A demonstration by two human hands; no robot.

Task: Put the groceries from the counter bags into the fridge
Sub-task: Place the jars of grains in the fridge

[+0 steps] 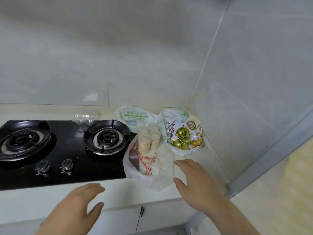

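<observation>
Three plastic bags lie on the pale counter [199,168] right of the stove. The nearest bag [149,164] has red print and lies open and crumpled. Two packs of pale round biscuits [149,138] lie at its far end. Behind them sits a white bag with green print [133,117]. A third bag [171,122] in the corner spills gold-wrapped sweets [180,139] and small snack packets [191,126]. My right hand [194,185] hovers with straight fingers just right of the nearest bag, holding nothing. My left hand [79,207] is over the counter's front edge, fingers relaxed and empty.
A black two-burner gas stove [67,150] with two knobs fills the counter's left part. A clear plastic tray [84,117] sits behind the right burner. Tiled walls [254,82] close the back and right. White cabinet doors [160,217] are below the counter.
</observation>
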